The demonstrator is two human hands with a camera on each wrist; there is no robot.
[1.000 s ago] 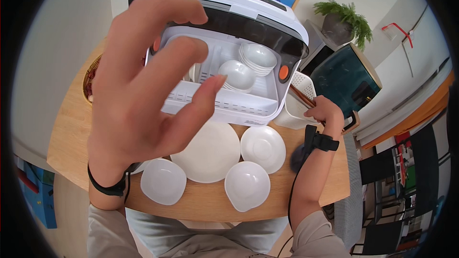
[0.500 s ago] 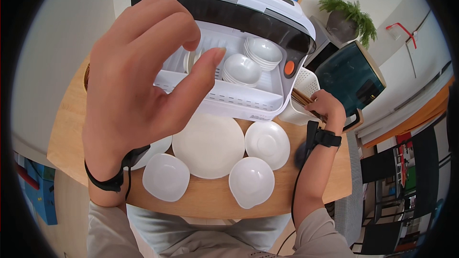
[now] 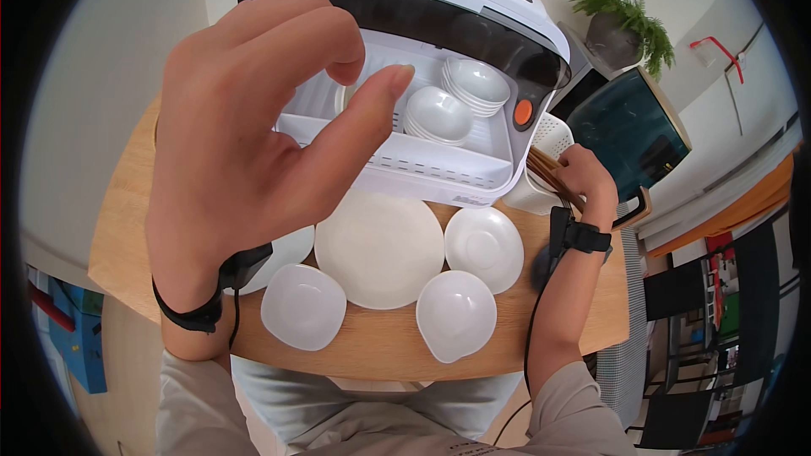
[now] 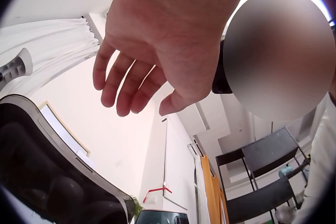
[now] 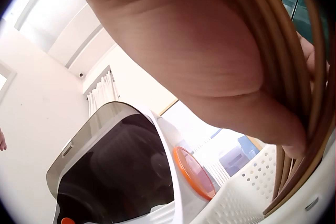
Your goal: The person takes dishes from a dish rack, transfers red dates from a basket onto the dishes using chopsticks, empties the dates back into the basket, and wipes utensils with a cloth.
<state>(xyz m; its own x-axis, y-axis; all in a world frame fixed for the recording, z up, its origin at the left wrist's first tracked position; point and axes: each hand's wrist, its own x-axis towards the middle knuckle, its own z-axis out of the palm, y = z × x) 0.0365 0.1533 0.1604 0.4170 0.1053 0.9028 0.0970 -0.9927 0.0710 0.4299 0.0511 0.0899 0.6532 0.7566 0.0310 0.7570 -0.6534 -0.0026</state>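
The person's right hand (image 3: pixel 589 176) is at the right side of the desk (image 3: pixel 372 365), its fingers grasping a bundle of brown chopsticks (image 3: pixel 547 169) that slants at the mouth of a white perforated basket (image 3: pixel 530 195); whether the sticks' ends touch its inside cannot be told. The left hand (image 3: pixel 245 118) is raised in the air, well above the desk, its fingers loosely bent and released, with nothing in them. Beyond it stands a white dish cabinet (image 3: pixel 422 192) with a dark see-through lid (image 3: pixel 456 25) raised. Inside, toward the right, are two stacks of white bowls, the near stack (image 3: pixel 439 116) left of the far stack (image 3: pixel 476 83). On the desk, nearer the person, lies a large round plate (image 3: pixel 380 253), with a saucer (image 3: pixel 484 249) at its right and a partly hidden plate (image 3: pixel 283 263) at its left. Nearer still are a rounded square bowl (image 3: pixel 304 308) on the left and a bowl with a pointed lip (image 3: pixel 456 315) on the right. A dark green appliance (image 3: pixel 629 127) stands to the right of the basket, and a potted plant (image 3: pixel 621 29) is farther back.
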